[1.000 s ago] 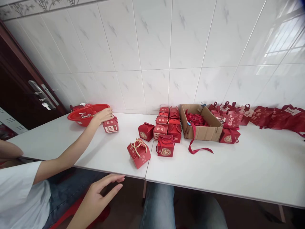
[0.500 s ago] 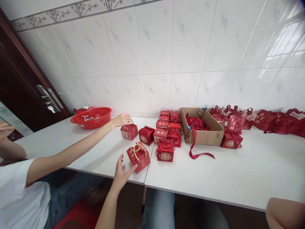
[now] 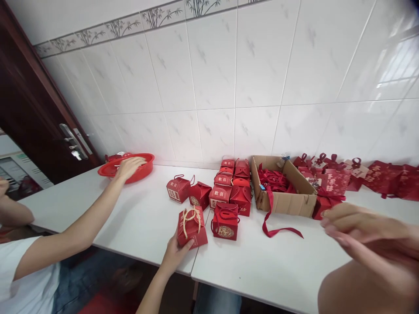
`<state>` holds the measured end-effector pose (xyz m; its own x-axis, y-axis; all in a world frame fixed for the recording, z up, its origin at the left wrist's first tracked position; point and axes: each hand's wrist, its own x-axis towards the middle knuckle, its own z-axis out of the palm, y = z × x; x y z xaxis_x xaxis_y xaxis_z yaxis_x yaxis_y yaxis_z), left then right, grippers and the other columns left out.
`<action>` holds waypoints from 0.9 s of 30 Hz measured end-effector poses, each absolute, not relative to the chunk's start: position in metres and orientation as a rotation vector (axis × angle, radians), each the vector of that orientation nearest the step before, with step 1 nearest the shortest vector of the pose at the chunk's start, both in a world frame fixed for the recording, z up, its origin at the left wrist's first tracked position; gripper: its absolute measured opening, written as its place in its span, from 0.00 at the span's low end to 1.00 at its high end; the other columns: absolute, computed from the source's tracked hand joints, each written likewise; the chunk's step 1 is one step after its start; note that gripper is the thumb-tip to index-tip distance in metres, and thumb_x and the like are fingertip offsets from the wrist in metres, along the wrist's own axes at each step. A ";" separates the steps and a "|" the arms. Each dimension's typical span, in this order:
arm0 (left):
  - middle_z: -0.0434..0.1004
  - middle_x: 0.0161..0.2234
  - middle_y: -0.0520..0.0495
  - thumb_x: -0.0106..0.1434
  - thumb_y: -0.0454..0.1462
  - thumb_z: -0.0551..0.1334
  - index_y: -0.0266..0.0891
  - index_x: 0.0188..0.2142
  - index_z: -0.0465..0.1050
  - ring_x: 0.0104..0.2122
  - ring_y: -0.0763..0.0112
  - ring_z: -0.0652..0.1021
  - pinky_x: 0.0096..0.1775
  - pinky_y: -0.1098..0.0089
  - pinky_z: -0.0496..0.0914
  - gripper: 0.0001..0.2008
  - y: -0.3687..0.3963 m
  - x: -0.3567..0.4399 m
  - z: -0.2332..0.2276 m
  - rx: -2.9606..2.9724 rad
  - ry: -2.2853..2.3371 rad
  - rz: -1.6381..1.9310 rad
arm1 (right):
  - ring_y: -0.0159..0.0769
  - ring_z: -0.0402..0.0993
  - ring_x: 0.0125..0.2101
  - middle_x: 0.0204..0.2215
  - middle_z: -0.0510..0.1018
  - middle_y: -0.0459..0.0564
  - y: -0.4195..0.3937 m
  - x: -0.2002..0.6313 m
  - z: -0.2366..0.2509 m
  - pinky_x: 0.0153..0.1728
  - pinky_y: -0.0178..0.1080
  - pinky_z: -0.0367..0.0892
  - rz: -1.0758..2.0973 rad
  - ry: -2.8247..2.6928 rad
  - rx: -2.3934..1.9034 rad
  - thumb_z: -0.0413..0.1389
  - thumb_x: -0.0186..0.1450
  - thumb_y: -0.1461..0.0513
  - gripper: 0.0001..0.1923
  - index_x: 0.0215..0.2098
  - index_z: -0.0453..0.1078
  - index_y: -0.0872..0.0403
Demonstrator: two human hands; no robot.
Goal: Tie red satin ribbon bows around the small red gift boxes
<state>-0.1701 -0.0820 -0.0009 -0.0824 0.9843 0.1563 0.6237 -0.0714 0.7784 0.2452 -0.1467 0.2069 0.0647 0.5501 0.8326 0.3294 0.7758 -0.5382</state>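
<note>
My left hand [image 3: 176, 253] grips the lower side of a red gift box [image 3: 193, 231] with gold rope handles, close to the table's front edge. The thumb presses its front, and the fingers are partly hidden behind it. On the right, my right hand [image 3: 366, 240] is raised above the table, slightly blurred, its fingers stretched out with nothing visible in them. Beside the held box stands another red gift box [image 3: 225, 222] with a dark red cord and a gold emblem. Behind are several more red gift boxes [image 3: 220, 194] in rows.
A cardboard box [image 3: 284, 205] of dark red ribbons stands toward the wall, one ribbon [image 3: 270, 222] trailing onto the white table [image 3: 262, 261]. Red gift bags [image 3: 381, 179] line the wall at right. A co-worker's hand [image 3: 129, 168] is over a red plastic basket [image 3: 144, 172] at left.
My left hand has closed on the gold-handled box, which has turned more upright. My right hand has come into view. The co-worker's hand has left a box and moved to the basket.
</note>
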 end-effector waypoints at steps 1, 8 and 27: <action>0.70 0.55 0.39 0.63 0.49 0.52 0.40 0.61 0.57 0.56 0.55 0.70 0.58 0.53 0.62 0.29 -0.082 -0.169 -0.001 1.785 1.790 0.924 | 0.40 0.73 0.25 0.20 0.73 0.48 -0.138 0.235 0.206 0.29 0.48 0.68 0.167 -1.546 -0.705 0.59 0.61 0.62 0.08 0.26 0.67 0.44; 0.61 0.62 0.47 0.63 0.49 0.53 0.51 0.54 0.69 0.65 0.49 0.52 0.60 0.42 0.45 0.21 -0.082 -0.147 0.002 1.935 1.980 0.645 | 0.39 0.73 0.40 0.41 0.75 0.49 -0.070 0.194 0.189 0.37 0.40 0.70 0.639 -2.296 -1.021 0.55 0.63 0.58 0.08 0.41 0.68 0.49; 0.53 0.64 0.37 0.63 0.55 0.50 0.48 0.59 0.65 0.64 0.45 0.51 0.60 0.42 0.45 0.29 -0.070 -0.098 -0.002 1.949 2.155 0.595 | 0.58 0.16 0.64 0.67 0.22 0.53 -0.025 0.135 0.144 0.49 0.54 0.65 0.865 -2.718 -1.733 0.65 0.45 0.69 0.66 0.67 0.25 0.38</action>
<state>-0.0982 -0.0703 -0.0022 -0.1277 0.9826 0.1346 0.9125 0.0633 0.4042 0.1353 -0.0254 0.1439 -0.4466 0.7872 -0.4253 0.8882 0.3325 -0.3171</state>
